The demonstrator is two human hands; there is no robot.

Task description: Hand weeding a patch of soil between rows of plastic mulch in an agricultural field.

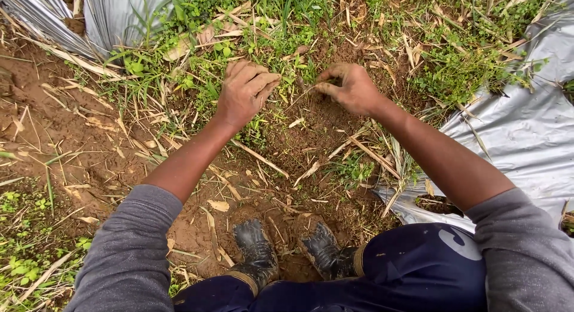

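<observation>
The person is crouching over a strip of bare, reddish soil (311, 132) between two sheets of silver plastic mulch (520, 138), both arms reaching down and forward. The right hand (353, 87) is pinching a thin weed stem (302, 95) between thumb and fingertips, low down where it is meeting the ground; the stem is slanting from that grip toward the left hand. The left hand (245, 90) is curled loosely, knuckles up, fingers folded inward just beside the stem's far end; whether it is actually gripping anything I cannot tell, since the palm is facing down. Green weeds (197, 67) and dry straw (371, 153) are lying all around the hands, and a pair of muddy black rubber boots (257, 252) is planted in the soil below. To do this well, I judge the pinch should be sitting close to the root, pulling straight and steadily so the stem is not snapping off at the surface.
</observation>
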